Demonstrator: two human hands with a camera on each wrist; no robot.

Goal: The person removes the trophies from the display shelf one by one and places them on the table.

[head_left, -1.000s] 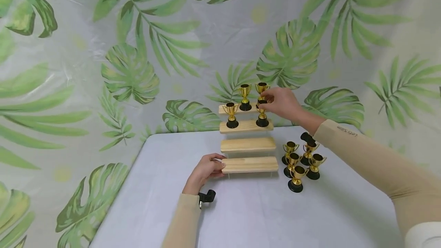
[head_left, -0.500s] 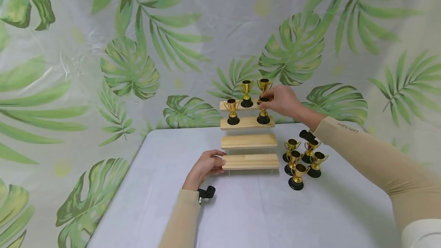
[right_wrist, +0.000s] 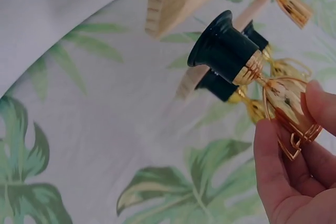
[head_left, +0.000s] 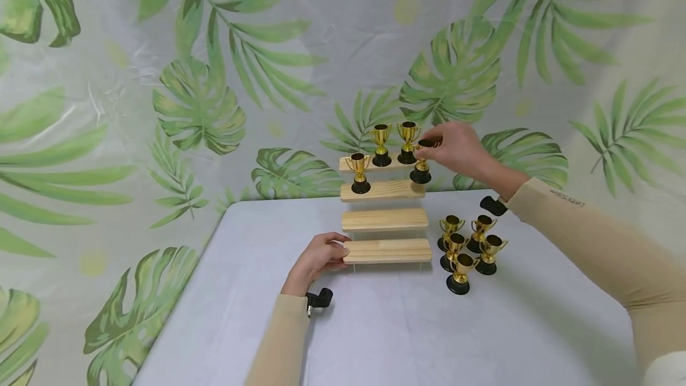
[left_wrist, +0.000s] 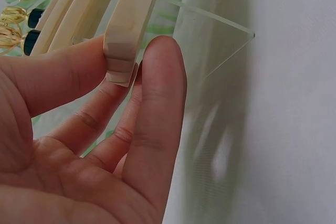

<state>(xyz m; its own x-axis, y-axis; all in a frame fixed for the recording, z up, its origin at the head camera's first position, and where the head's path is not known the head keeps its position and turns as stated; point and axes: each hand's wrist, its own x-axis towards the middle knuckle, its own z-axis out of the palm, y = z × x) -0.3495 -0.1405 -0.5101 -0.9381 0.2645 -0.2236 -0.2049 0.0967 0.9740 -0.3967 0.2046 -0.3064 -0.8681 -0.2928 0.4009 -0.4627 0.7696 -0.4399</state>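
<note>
The right hand (head_left: 455, 148) holds a small gold trophy cup (head_left: 421, 162) with a black base, its grip pinching the cup's bowl between thumb and fingertips (right_wrist: 275, 166). In the head view this trophy sits at about 3 o'clock of the tiered wooden display stand (head_left: 384, 219), at the right end of the second step from the top (head_left: 377, 190); its base appears level with that step's edge, and whether it touches the wood cannot be told. The right wrist view shows the trophy tilted, its black base (right_wrist: 223, 48) pointing toward the end of a wooden step.

The left hand (head_left: 317, 260) is at 9 o'clock of the stand, its grip pinching the left end of the lowest wooden step (head_left: 387, 251); the left wrist view shows the thumb (left_wrist: 58, 74) on one side of the plank end and the fingers on the other, beside the stand's clear acrylic side panel (left_wrist: 210, 51).

Two gold trophies (head_left: 393, 143) stand on the top step, and one more (head_left: 359, 173) stands at the left of the second step. The third step (head_left: 384, 219) is bare wood. At 4 o'clock of the stand, a cluster of five gold trophies (head_left: 468, 249) stands upright on the pale grey surface (head_left: 386, 332). A leaf-printed backdrop (head_left: 203, 76) hangs behind at 12 o'clock.
</note>
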